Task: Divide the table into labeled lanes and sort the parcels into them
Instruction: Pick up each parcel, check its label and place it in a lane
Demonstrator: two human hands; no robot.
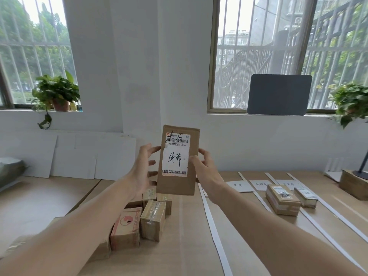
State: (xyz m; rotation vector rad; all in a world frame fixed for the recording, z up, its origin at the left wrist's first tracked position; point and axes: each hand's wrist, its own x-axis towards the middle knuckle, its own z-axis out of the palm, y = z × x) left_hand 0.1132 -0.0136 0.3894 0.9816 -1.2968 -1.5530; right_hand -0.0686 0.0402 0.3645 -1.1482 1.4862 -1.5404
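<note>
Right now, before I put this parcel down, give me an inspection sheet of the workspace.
Surface: wooden table, split by white strips into lanes with paper labels.
Job's things: flat parcel held upright, label facing camera; two sorted parcels in the right lanes; unsorted pile at left.
Clutter: white boards against the wall; lamp base.
Grippers: left hand and right hand grip the parcel's side edges.
Cables: nothing seen.
Surroundings: barred windows, potted plants, dark panel on the sill.

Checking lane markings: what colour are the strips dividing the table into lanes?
White strips on the tan table, clearest in the head view.
</note>
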